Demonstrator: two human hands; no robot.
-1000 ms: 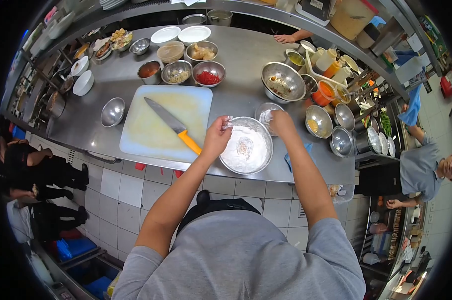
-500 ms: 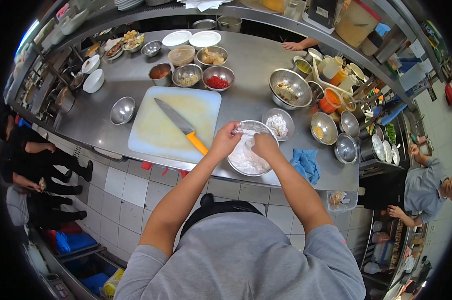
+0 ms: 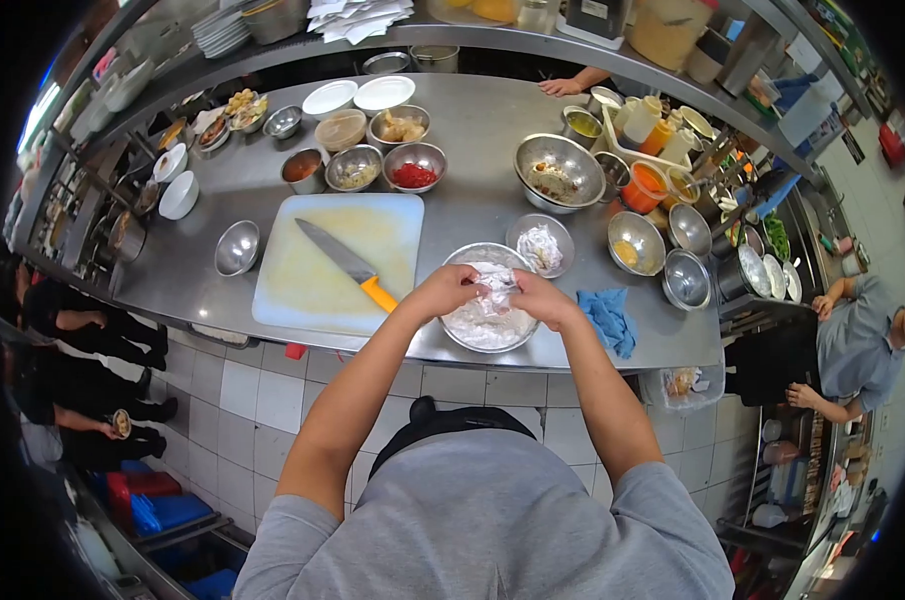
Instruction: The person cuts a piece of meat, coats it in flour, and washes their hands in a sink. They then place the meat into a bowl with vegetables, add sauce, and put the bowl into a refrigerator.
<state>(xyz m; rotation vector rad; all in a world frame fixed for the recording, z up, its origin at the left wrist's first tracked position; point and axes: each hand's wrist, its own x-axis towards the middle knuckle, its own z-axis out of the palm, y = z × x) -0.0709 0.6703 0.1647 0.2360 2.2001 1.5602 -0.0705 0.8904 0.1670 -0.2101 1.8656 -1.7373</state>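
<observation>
Both hands are over a steel bowl (image 3: 491, 335) of white powder near the counter's front edge. My left hand (image 3: 451, 290), at the bowl's left side, has its fingers closed on a white, powder-coated piece (image 3: 495, 285). From the right, my right hand (image 3: 539, 298) pinches the same piece. Just behind, a smaller steel bowl (image 3: 541, 246) holds more white-coated pieces. To the left, a knife (image 3: 338, 250) with an orange handle lies on a white cutting board (image 3: 303, 290). A crumpled blue cloth (image 3: 608, 320) is right of my right hand.
Bowls of red pieces (image 3: 414, 177), chopped food (image 3: 355, 170) and sauce (image 3: 304, 172) stand behind the board. A large mixing bowl (image 3: 560, 172) and squeeze bottles (image 3: 645, 122) are at the back right. A co-worker's hand (image 3: 563, 86) rests at the far edge; other people stand at both sides.
The view has shifted slightly. My hands have come to the middle of the powder bowl, with a coated piece now visible between them. The co-worker at the right has moved their hands.
</observation>
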